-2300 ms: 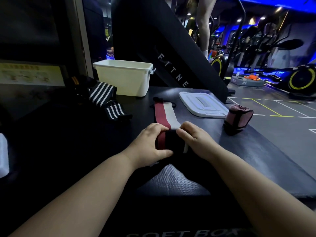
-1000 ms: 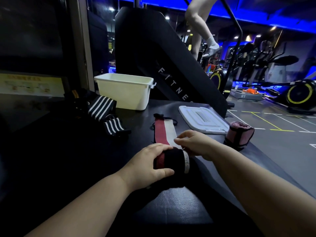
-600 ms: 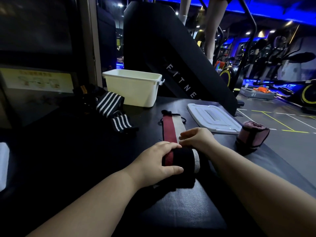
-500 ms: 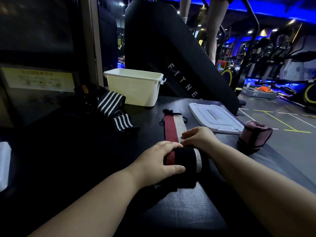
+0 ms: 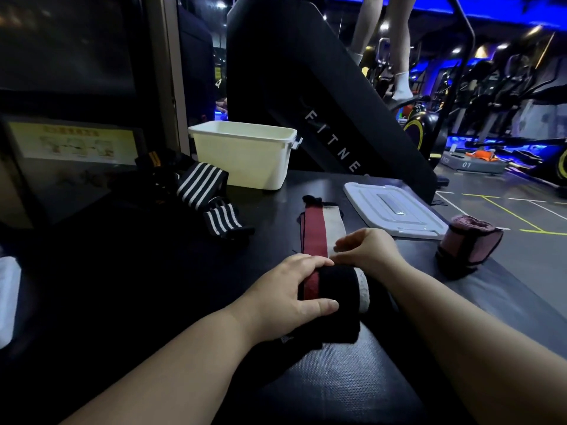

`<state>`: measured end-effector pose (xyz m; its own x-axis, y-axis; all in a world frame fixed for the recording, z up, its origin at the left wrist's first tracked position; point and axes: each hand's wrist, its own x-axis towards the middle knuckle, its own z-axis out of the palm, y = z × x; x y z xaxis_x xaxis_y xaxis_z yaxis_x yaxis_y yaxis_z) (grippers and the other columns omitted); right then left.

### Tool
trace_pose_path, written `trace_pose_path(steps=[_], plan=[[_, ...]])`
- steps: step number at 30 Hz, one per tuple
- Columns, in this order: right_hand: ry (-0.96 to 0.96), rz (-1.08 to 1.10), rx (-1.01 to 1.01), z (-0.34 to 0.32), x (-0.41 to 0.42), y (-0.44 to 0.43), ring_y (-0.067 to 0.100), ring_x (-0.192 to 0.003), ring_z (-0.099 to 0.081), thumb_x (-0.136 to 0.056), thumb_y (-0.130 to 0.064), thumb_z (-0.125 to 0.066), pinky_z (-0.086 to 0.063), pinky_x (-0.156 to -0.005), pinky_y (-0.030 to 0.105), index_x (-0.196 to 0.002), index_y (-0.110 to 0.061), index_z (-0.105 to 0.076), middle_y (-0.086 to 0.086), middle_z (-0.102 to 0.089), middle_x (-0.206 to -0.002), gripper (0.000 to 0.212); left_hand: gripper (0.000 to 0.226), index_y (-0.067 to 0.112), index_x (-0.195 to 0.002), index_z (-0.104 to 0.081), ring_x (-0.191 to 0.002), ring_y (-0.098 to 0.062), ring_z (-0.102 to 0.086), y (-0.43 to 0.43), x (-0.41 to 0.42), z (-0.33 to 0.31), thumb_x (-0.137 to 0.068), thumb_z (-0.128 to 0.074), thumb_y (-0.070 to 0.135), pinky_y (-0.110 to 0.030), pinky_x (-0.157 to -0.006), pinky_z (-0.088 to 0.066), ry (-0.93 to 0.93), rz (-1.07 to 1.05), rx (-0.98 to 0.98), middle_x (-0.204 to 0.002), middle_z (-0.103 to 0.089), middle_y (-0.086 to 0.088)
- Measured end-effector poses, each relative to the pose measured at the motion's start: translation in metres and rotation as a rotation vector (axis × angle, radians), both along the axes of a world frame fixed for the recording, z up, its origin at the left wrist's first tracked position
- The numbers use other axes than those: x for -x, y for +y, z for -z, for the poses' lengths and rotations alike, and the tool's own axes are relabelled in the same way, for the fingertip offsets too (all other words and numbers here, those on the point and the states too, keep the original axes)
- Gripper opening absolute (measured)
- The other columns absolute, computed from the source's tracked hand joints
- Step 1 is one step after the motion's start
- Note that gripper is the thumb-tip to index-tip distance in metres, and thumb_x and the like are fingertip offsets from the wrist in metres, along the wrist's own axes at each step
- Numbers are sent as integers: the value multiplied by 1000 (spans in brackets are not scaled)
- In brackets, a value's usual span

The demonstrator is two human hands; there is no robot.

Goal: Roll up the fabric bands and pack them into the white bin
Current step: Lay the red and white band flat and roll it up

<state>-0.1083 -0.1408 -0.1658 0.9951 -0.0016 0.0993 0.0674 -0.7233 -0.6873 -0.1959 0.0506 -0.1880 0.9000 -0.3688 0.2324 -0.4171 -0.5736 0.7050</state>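
Rolled farther, the band roll (image 5: 333,289) shows black (red-white tail (image 5: 319,231) flat).

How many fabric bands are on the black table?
4. The half-rolled red-and-white band is in the left hand; the pink roll stands right of the lid; two striped bands lie front-left of the bin. The dark pile behind may hide more.
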Motion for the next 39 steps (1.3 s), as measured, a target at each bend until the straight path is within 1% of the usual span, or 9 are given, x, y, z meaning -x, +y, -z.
trace_pose_path(steps=[2, 8, 11, 19, 26, 29, 32, 35, 39], plan=[[-2, -11, 27, 0, -1, 0, -8, -69, -62, -63, -28, -90, -45, -64, 10, -77, -27, -72, -17, -68, -70, 22, 61, 40, -136, -48, -125, 2, -42, 0, 0, 0, -81, -73, 45, -30, -111, -36, -9, 2, -5, -134, -44, 20], [9, -58, -39, 4, -3, 0, -9, -68, -63, -68, -21, -88, -51, -74, 13, -89, -21, -73, -17, -68, -73, 26, 61, 39, -137, -47, -126, 3, -40, 0, 2, -1, -82, -73, 44, -27, -111, -35, -21, 4, -16, -135, -43, 20], [4, -81, -6, 6, -6, 1, -14, -67, -58, -71, -22, -86, -44, -66, 4, -99, -20, -73, -18, -66, -73, 31, 61, 39, -137, -48, -128, 4, -39, -1, 2, -1, -81, -73, 45, -28, -112, -34, -33, 8, -19, -137, -43, 19], [-11, -124, -9, 12, -13, -2, -10, -69, -56, -75, -22, -82, -46, -78, 14, -110, -19, -72, -15, -70, -81, 37, 62, 38, -137, -48, -128, 4, -40, -1, 0, -1, -81, -73, 45, -30, -112, -34, -43, 7, -24, -137, -44, 20], [-30, -168, 48, 18, -19, -1, -24, -53, -47, -83, -20, -75, -36, -60, -1, -120, -17, -66, -14, -67, -91, 38, 60, 37, -136, -50, -128, 4, -40, -1, 1, -2, -81, -74, 41, -28, -112, -34, -65, 17, -21, -137, -45, 18], [-21, -185, 130, 16, -21, 0, -16, -69, -52, -85, -23, -73, -35, -65, 1, -125, -17, -64, -9, -69, -110, 41, 60, 37, -136, -51, -128, 4, -41, 0, 1, -2, -81, -75, 40, -28, -112, -35, -59, 15, -15, -137, -45, 17], [-16, -200, 324, 14, -22, -2, 10, -105, -55, -87, -34, -70, -38, -90, 15, -126, -26, -64, 0, -53, -124, 41, 61, 36, -137, -50, -126, 3, -42, -1, 0, -2, -81, -74, 42, -30, -110, -37, -42, 7, -5, -136, -46, 18], [-48, -222, 511, 12, -20, -8, 21, -130, -36, -87, -52, -62, -30, -111, 35, -125, -41, -62, -3, -42, -136, 39, 59, 35, -137, -51, -125, 3, -44, -1, 0, -3, -82, -73, 41, -29, -110, -38, -31, -7, -6, -134, -47, 18], [-13, -326, 594, 5, -16, -14, 10, -149, -3, -95, -55, -48, -20, -117, 38, -137, -44, -49, -20, -26, -156, 44, 58, 37, -137, -49, -125, 3, -43, -2, 0, -4, -84, -72, 41, -25, -110, -35, -20, -4, -12, -136, -47, 17]])
